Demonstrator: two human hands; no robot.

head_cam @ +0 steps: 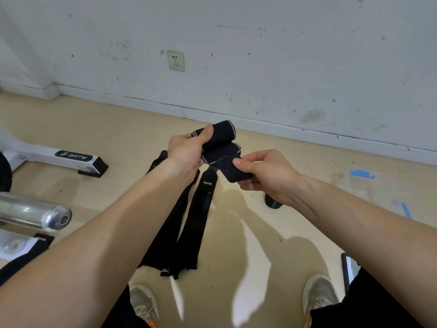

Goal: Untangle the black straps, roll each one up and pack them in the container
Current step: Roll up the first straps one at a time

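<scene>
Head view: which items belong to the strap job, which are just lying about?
Job: half-rolled strap, gripped by left hand, end pinched by right hand; straps on floor.
Lying about: white machine base, chrome bar, wall socket, blue tape.

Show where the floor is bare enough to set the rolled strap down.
Bare floor lies between the loose straps and the blue tape, save one small black piece, and along the wall. Crowded left, by the machine base and metal bar.

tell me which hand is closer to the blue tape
Right. The right hand is left of the blue tape; the left hand is farther left, on the strap roll.
</scene>
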